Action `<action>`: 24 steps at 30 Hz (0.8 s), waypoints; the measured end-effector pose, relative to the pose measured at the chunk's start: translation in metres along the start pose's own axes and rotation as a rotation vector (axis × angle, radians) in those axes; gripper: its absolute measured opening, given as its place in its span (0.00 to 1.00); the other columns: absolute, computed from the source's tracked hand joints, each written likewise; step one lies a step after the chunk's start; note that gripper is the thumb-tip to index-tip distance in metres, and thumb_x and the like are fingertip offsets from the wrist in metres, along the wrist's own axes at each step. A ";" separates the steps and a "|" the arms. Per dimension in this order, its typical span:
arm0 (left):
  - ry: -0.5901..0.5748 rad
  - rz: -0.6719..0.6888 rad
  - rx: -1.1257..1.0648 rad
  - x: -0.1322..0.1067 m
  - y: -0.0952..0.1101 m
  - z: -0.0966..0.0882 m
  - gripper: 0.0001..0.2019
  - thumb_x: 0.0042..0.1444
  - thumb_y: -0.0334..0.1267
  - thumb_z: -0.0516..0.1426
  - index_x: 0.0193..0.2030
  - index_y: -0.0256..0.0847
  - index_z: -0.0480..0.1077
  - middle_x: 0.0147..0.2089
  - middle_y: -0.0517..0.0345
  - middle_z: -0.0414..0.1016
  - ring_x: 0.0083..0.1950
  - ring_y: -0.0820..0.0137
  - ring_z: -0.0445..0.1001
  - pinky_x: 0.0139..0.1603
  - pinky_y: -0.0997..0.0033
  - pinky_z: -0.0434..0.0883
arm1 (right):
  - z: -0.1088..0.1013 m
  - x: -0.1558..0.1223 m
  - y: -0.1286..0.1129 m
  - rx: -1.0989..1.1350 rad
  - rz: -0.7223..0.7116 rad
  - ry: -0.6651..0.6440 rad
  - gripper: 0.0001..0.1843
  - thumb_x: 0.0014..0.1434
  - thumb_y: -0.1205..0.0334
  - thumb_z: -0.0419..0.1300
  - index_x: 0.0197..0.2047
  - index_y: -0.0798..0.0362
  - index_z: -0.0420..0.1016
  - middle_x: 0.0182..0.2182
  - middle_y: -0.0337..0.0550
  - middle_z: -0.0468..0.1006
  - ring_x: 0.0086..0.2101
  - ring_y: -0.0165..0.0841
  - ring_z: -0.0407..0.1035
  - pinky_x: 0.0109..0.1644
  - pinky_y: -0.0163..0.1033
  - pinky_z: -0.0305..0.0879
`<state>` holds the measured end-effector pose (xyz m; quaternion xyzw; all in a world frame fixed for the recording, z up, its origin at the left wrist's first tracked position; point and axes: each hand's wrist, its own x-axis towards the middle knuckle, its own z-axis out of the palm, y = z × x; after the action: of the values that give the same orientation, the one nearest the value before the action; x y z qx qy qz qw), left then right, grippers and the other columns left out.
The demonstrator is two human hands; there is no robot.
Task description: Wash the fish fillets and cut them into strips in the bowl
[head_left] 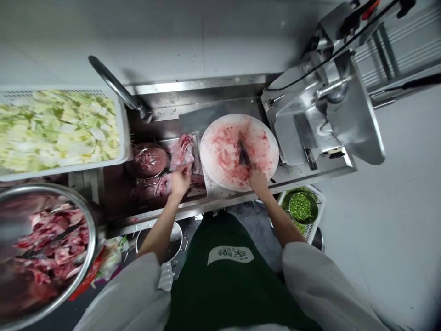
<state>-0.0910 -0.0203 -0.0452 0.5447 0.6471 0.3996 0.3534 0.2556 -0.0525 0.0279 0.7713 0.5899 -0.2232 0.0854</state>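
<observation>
My right hand [258, 181] is closed round the handle of a knife [244, 155], whose dark blade lies over a round white cutting board [213, 156] smeared with blood. My left hand [181, 181] is over the sink at the left of the board, its fingers drawn together by a pale pink raw piece [182, 151] that looks like fish. Whether the fingers grip that piece is not clear. More pink pieces [161, 186] lie below and beside this hand. Left of them, a round metal strainer or bowl [149, 161] holds reddish liquid and scraps.
A white crate [124, 133] of chopped cabbage stands left, behind a large steel bowl [92, 230] of raw, bony pieces. A curved tap [115, 85] leans over the sink. At right stands a metal slicer [358, 105]; below it, a white basket [319, 202] holds chopped greens.
</observation>
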 end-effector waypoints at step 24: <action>-0.391 -0.032 -0.176 0.041 0.058 0.211 0.07 0.46 0.21 0.65 0.29 0.35 0.78 0.36 0.51 0.79 0.41 0.62 0.77 0.53 0.59 0.75 | -0.023 0.020 0.153 0.013 0.041 0.078 0.22 0.75 0.63 0.46 0.57 0.66 0.77 0.44 0.70 0.82 0.47 0.54 0.78 0.53 0.51 0.70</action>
<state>0.1156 0.0532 -0.0844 0.5686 0.5372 0.3356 0.5248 0.4105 -0.0704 0.0197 0.7918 0.5756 -0.1948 0.0619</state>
